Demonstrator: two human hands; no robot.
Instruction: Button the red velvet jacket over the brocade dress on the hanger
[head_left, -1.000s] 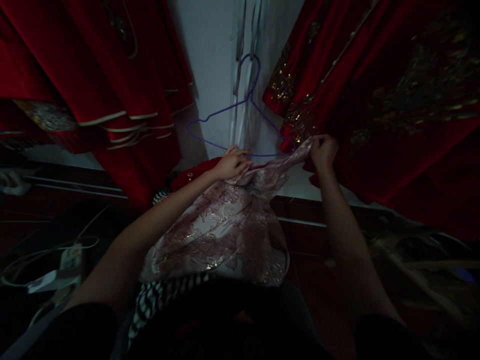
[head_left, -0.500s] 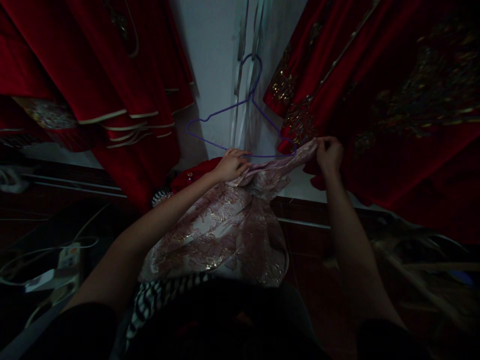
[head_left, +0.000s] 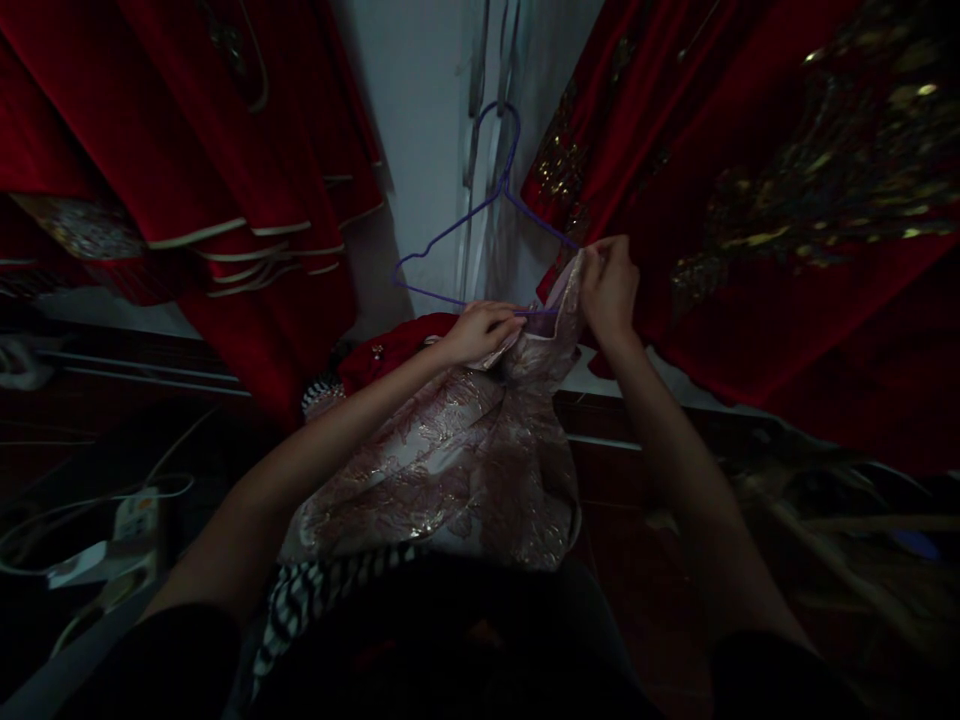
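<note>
A shiny pink brocade garment with metallic thread (head_left: 442, 460) lies over my lap, its top edge raised in front of me. My right hand (head_left: 613, 290) pinches that edge and holds it up around the right end of a purple hanger (head_left: 466, 217). My left hand (head_left: 480, 333) is closed on the garment's upper edge, beside the hanger's bottom bar; whether it grips the bar too I cannot tell. The hanger's right corner is hidden behind the cloth and my right hand. Its hook points up against the pale wall.
Red garments with trim (head_left: 277, 200) hang at the left. More red garments with gold sequins (head_left: 787, 230) hang at the right, close to my right hand. A power strip with cables (head_left: 139, 520) is at the lower left. Black-and-white striped cloth (head_left: 292, 610) lies under the garment.
My right hand has moved left and up, bringing the garment's edge over the hanger's right end. The hanger's left end has shifted slightly right. My left hand has barely moved.
</note>
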